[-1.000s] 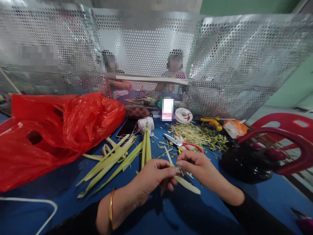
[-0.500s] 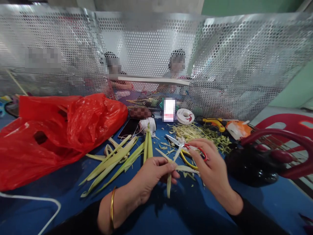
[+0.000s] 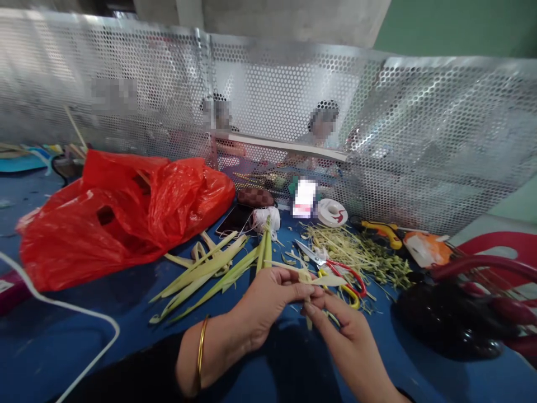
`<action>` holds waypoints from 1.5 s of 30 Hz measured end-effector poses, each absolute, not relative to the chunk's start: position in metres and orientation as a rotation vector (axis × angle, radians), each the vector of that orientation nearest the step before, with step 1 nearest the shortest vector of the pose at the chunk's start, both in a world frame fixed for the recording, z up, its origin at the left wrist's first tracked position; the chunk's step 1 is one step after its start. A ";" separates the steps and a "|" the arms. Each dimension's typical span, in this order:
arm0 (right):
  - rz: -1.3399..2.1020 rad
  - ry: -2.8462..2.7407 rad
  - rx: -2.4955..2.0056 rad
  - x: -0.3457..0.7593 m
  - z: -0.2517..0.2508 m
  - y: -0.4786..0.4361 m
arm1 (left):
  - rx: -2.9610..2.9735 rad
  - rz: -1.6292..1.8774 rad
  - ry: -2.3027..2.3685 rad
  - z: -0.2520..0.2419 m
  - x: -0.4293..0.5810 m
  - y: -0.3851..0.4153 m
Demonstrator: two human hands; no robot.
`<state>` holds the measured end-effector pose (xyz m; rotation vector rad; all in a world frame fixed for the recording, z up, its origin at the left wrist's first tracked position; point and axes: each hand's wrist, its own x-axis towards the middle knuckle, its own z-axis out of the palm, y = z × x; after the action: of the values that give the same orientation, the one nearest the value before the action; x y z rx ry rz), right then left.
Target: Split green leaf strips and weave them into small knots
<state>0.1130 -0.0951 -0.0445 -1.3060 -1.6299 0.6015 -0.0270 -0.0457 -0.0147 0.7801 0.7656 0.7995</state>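
Head view: left hand [image 3: 268, 299] has its fingers curled, thumb and forefinger pinching a pale leaf strip [image 3: 331, 280] just above the blue table [image 3: 84, 347]. Right hand [image 3: 348, 336] comes in from below, fingertips closed on the same strip right against the left thumb, so the two hands touch at the pinch. The strip sticks out to the right of the fingers, roughly level, and a short bit hangs below the pinch. Gold bangle [image 3: 202, 352] on the left wrist. Just beyond the hands lie red-handled scissors [image 3: 327, 263], blades pointing left, with a yellow-handled tool [image 3: 352, 292] touching them, its type unclear. Left of the hands is a fan of long green leaf strips [image 3: 210, 268]; right of the scissors is a heap of thin trimmings [image 3: 361, 252]. Red plastic bag [image 3: 117, 218] sits far left, with a white cable [image 3: 62, 308] in front of it. Along the perforated metal screen [image 3: 419, 140] are a phone [image 3: 235, 219], a white thread ball [image 3: 268, 218], a tape roll [image 3: 331, 212] and a yellow glue gun [image 3: 381, 229]. A black glossy object [image 3: 448, 319] sits at right. People sit behind the screen, blurred.
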 end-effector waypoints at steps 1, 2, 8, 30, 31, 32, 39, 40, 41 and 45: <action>0.618 -1.637 -1.295 0.113 -0.044 -0.096 | 0.794 0.794 0.764 -0.015 -0.027 -0.045; 0.640 -1.645 -1.285 0.114 -0.044 -0.097 | 0.813 0.796 0.764 -0.015 -0.028 -0.044; 0.709 -1.666 -1.219 0.112 -0.043 -0.099 | 0.914 0.841 0.813 -0.011 -0.030 -0.041; 0.957 -1.272 -1.231 0.126 -0.034 -0.086 | 0.893 0.820 0.793 -0.007 -0.033 -0.038; 0.970 -1.210 -1.227 0.127 -0.033 -0.085 | 0.910 0.802 0.790 -0.007 -0.033 -0.039; 0.976 -1.185 -1.231 0.128 -0.033 -0.084 | 0.926 0.784 0.791 -0.008 -0.033 -0.040; 0.972 -1.170 -1.238 0.125 -0.036 -0.089 | 1.067 0.782 0.855 -0.016 -0.029 -0.044; 0.976 -1.156 -1.211 0.125 -0.037 -0.090 | 1.074 0.783 0.854 -0.017 -0.028 -0.044; 0.973 -1.140 -1.186 0.125 -0.037 -0.091 | 1.072 0.781 0.851 -0.018 -0.028 -0.044; 0.963 -1.091 -1.143 0.125 -0.039 -0.095 | 1.041 0.776 0.840 -0.019 -0.028 -0.043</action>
<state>0.1255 -0.0945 -0.0391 -1.1431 -1.0910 0.9634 -0.0285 -0.0434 -0.0191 1.0411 0.8404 0.7761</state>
